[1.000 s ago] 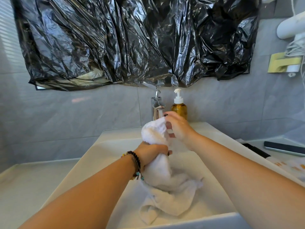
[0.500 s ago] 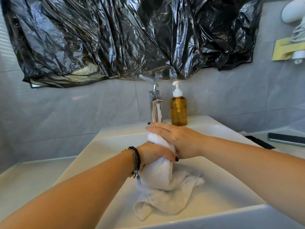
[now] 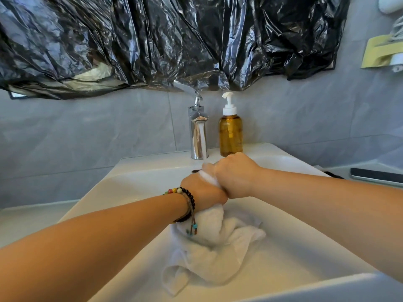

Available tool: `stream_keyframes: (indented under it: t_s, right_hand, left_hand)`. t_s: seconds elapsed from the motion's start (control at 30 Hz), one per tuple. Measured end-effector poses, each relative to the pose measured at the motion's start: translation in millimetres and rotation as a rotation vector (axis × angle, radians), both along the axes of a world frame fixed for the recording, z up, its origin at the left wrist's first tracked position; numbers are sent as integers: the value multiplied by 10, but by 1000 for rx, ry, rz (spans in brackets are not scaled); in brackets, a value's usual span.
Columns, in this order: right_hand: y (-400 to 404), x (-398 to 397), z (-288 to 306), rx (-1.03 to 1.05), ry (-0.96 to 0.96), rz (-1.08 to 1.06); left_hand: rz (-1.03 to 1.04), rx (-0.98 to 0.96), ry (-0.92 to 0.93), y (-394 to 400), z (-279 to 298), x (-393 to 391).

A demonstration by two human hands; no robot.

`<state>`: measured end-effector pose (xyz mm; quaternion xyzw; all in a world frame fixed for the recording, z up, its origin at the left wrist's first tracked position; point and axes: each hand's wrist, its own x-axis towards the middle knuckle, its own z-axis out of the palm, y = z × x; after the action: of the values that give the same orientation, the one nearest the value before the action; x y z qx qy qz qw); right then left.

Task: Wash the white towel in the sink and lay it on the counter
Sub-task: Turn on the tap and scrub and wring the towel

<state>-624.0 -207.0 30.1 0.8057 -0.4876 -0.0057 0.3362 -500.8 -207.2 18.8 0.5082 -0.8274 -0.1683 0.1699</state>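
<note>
White terry towel (image 3: pixel 209 247) hangs bunched into the white ceramic sink (image 3: pixel 294 253), its upper end under the water running from the chrome faucet (image 3: pixel 198 131). The left hand (image 3: pixel 201 190) and the right hand (image 3: pixel 234 174) both grip that upper end, fingers curled round it, touching. An amber pump bottle (image 3: pixel 230 134) stands just beside the faucet.

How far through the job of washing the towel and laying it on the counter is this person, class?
Done: the white towel is in the sink and water runs from the faucet. In hand: the left hand and right hand both grip its bunched top under the stream, the rest trailing in the basin. Left: finishing the wash and laying it on the counter.
</note>
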Motion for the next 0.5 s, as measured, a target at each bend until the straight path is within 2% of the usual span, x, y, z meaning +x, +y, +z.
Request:
stream_keyframes:
  t_s: [0.2, 0.3, 0.37, 0.5]
  right_hand:
    - [27, 49, 106, 48, 16, -104]
    - [-27, -5, 130, 182, -67, -118]
    - [-111, -56, 129, 335, -268, -116]
    - [11, -18, 253, 512, -931, -70]
  left_hand:
    - [66, -79, 45, -11, -29, -22]
    - [134, 71, 174, 6, -9, 4]
    - [194, 169, 281, -9, 16, 57]
    - [337, 273, 594, -17, 203, 166]
